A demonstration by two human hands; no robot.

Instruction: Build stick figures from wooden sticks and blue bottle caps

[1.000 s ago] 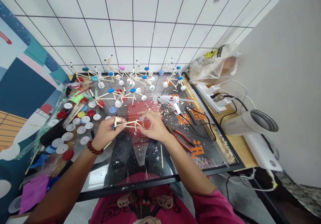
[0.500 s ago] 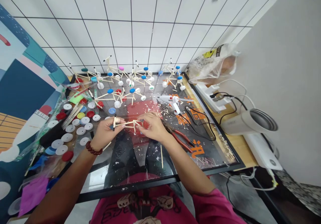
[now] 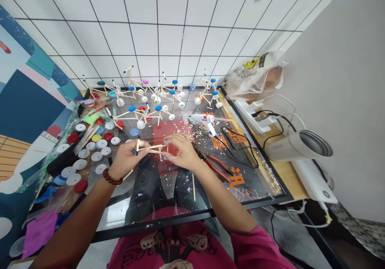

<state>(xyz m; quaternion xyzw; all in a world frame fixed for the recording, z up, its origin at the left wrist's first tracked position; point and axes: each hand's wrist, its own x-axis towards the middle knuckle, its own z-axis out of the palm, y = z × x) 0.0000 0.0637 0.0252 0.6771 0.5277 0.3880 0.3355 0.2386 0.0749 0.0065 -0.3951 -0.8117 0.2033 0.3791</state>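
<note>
A small frame of thin wooden sticks (image 3: pixel 155 149), with a black-tipped crossbar at its left end, is held level above the glass tabletop. My left hand (image 3: pixel 128 156), with a beaded bracelet, pinches it beside the crossbar. At the other end my right hand (image 3: pixel 182 152) has thumb and fingers curved around the frame's joined sticks. A bit of blue shows by the right thumb; what it is I cannot make out. Past my hands stand several stick models with bottle-cap wheels, one with a blue cap (image 3: pixel 158 109) on top.
Loose bottle caps (image 3: pixel 96 156) lie on the left. A white glue gun (image 3: pixel 207 121) with a black cord and red-handled pliers (image 3: pixel 218 165) lie on the right. One loose stick (image 3: pixel 193 186) sits near the front edge. Wood scraps litter the glass table (image 3: pixel 177 192).
My right thumb and fingers have shifted slightly at the right end of the stick frame, and the frame has turned a little. My left hand keeps its pinch almost in place.
</note>
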